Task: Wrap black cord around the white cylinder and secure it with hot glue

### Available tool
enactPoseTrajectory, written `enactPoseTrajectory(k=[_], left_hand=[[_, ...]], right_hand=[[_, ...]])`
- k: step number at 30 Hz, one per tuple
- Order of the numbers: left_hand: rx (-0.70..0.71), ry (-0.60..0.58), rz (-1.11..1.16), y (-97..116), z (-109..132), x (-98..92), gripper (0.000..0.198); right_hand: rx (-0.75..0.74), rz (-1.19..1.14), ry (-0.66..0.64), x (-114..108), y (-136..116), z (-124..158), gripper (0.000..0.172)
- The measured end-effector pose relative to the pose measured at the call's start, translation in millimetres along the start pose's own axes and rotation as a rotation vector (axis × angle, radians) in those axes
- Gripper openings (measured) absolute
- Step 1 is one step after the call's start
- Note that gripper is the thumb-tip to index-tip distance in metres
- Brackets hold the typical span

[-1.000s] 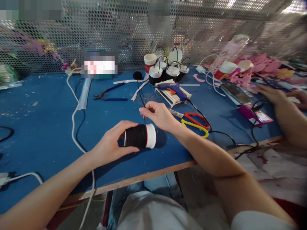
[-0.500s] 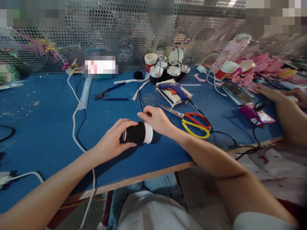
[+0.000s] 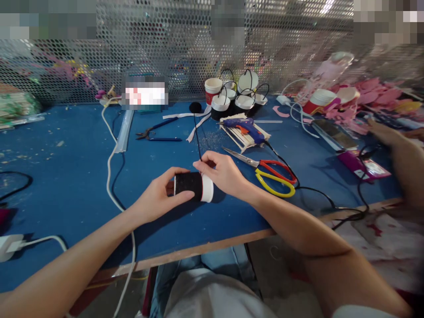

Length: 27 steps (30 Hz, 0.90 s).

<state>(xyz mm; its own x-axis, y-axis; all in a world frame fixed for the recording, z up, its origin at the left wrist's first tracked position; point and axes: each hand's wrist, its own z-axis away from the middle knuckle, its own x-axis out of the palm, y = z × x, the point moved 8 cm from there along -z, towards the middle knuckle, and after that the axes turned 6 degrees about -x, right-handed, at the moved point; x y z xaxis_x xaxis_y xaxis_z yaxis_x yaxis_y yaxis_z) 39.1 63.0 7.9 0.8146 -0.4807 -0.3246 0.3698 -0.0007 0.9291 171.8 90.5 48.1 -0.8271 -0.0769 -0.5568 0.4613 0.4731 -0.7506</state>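
Observation:
A paper cup (image 3: 190,183) lies sideways between my hands, most of it wrapped in black cord, with a white band showing at its right end. My left hand (image 3: 164,192) grips the cup around its left part, thumb across the near side. At the cup's right end, my right hand (image 3: 220,170) pinches the black cord (image 3: 198,137) between thumb and fingertips. From there the cord runs away from me to a small black ball of cord (image 3: 195,107) on the blue table.
Scissors (image 3: 274,176) and a blue glue gun (image 3: 245,128) on a stick rack lie right of my hands. Pliers (image 3: 155,130), black-wrapped cups with loop handles (image 3: 244,102) and a white cable (image 3: 111,176) are around. Another person's arm (image 3: 394,145) reaches in at right.
My left hand has shifted its hold on the cup, its thumb now further over the black wrap. The right hand still pinches the cord. The whole view has shifted slightly.

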Motion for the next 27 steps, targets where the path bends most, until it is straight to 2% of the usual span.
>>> enactPoseTrajectory(k=[4,8,16,27], left_hand=[[0.126,0.053,-0.047,12.4,5.2,-3.1,0.048],[0.195,0.07,-0.092,17.4,7.0,-3.7,0.048],[0.305,0.063,-0.237,24.1,9.4,-0.8,0.047],[0.417,0.075,-0.391,34.3,14.7,3.7,0.05]], right_hand=[[-0.029,-0.047,0.008,-8.3,-7.1,-1.0,0.029],[-0.045,-0.035,0.004,-11.7,-10.3,-1.9,0.029],[-0.022,-0.006,-0.057,-7.2,-8.7,-2.9,0.027],[-0.042,0.005,-0.047,-1.7,-5.3,-2.5,0.028]])
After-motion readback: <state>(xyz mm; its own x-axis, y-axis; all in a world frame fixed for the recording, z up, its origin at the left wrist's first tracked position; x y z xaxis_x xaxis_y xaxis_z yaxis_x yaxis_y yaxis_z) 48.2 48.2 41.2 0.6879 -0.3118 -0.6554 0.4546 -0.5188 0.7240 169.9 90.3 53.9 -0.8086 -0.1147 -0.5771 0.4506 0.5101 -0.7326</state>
